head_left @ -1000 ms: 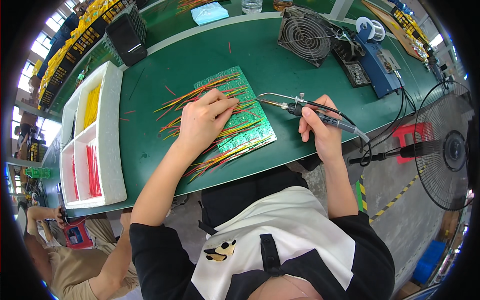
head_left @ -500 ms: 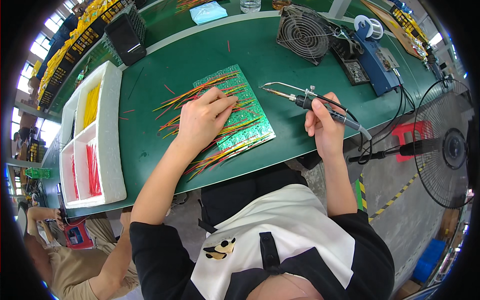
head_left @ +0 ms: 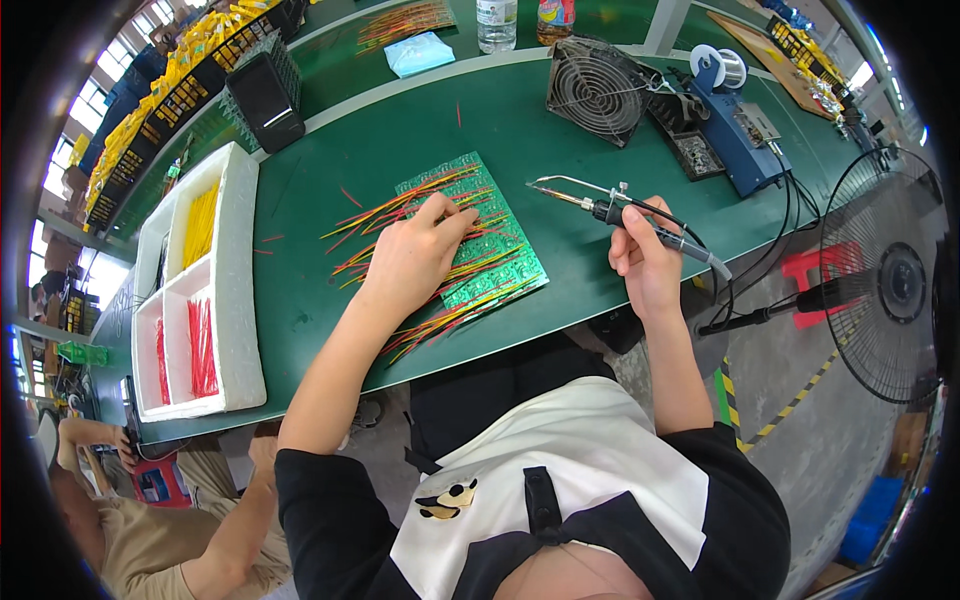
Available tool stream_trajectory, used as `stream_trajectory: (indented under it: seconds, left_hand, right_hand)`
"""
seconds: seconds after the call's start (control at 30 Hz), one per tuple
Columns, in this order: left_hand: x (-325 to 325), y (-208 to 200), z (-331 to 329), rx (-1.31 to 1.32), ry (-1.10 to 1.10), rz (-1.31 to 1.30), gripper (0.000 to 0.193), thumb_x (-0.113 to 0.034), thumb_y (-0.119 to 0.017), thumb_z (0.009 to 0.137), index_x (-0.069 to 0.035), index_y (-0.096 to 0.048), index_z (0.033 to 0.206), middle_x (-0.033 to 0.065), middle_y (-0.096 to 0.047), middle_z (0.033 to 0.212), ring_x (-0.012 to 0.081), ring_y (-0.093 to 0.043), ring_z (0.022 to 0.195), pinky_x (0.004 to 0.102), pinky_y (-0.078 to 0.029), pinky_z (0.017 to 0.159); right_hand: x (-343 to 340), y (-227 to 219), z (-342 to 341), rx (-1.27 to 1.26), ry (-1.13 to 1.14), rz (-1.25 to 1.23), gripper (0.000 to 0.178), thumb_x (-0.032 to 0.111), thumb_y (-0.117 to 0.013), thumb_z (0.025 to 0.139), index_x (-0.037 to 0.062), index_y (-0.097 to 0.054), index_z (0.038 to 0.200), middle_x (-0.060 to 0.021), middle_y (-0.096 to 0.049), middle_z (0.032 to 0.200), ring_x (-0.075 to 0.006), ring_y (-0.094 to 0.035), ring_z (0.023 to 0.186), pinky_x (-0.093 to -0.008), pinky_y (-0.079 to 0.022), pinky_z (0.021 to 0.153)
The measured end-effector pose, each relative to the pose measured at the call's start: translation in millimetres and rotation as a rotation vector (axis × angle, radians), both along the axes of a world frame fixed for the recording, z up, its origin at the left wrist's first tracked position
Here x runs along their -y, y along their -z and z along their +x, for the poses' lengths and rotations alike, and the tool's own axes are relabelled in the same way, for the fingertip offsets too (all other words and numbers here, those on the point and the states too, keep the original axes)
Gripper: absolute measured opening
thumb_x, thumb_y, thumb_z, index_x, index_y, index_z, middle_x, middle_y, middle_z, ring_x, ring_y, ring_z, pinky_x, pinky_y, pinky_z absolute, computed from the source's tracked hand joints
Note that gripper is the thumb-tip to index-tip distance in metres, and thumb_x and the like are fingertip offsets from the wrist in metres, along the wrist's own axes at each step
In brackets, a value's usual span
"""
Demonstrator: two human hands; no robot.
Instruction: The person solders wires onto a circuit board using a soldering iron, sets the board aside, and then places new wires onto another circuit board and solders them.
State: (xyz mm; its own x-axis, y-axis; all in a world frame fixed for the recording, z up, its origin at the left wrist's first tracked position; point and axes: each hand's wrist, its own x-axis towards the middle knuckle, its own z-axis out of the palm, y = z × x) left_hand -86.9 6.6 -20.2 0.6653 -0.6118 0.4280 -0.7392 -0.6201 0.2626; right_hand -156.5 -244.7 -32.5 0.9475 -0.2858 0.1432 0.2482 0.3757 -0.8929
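A green circuit board panel [head_left: 516, 262] lies on the bench, with rows of red, yellow and black wires [head_left: 425, 335] across it and past its left edge. Over the middle of the panel is my left hand [head_left: 420, 250], thumb and fingers pinched together among the wires. Whatever is between those fingertips is too small to make out. My right hand [head_left: 646, 258] is wrapped around a soldering iron [head_left: 604, 210] with a thin curved metal tube along its tip. The iron points left and is held in the air, apart from the panel's right side.
A white foam tray [head_left: 250, 330] of red and yellow wires stands at left. Behind are a small fan [head_left: 597, 92], a blue solder station [head_left: 738, 135] with a solder spool [head_left: 722, 68], and bottles [head_left: 497, 28]. A standing fan [head_left: 895, 280] is at right; a seated person [head_left: 150, 540] at lower left.
The whole view has shifted slightly, so bench items sit a little lower. My left hand keeps its pinch over the panel, and the soldering iron stays in my right hand, away from the panel.
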Motion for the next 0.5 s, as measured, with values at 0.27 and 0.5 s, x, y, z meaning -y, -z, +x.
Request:
stream_trajectory:
  seconds: [0.27, 0.5]
  left_hand:
    - [-2, 4, 0, 0.081, 0.039, 0.002, 0.024, -0.004, -0.060, 0.075, -0.006, -0.063, 0.099, 0.0053, -0.054, 0.089, 0.0225, -0.058, 0.059, 0.0331, -0.048, 0.052]
    - [-15, -30, 3, 0.079, -0.195, 0.173, 0.019, -0.010, -0.052, 0.086, -0.009, -0.061, 0.102, 0.0089, -0.059, 0.080, 0.0284, -0.061, 0.070, 0.0367, -0.049, 0.060]
  right_hand:
    - [-1, 0, -1, -0.016, 0.003, -0.053, 0.015, 0.015, -0.057, 0.088, 0.0088, -0.046, 0.079, -0.0050, -0.052, 0.055, -0.0071, -0.044, 0.040, -0.0202, -0.036, 0.040]
    - [-1, -1, 0, 0.009, -0.004, 0.012, 0.014, 0.014, -0.058, 0.087, 0.0076, -0.047, 0.080, -0.0057, -0.053, 0.055, -0.0074, -0.044, 0.040, -0.0198, -0.035, 0.039]
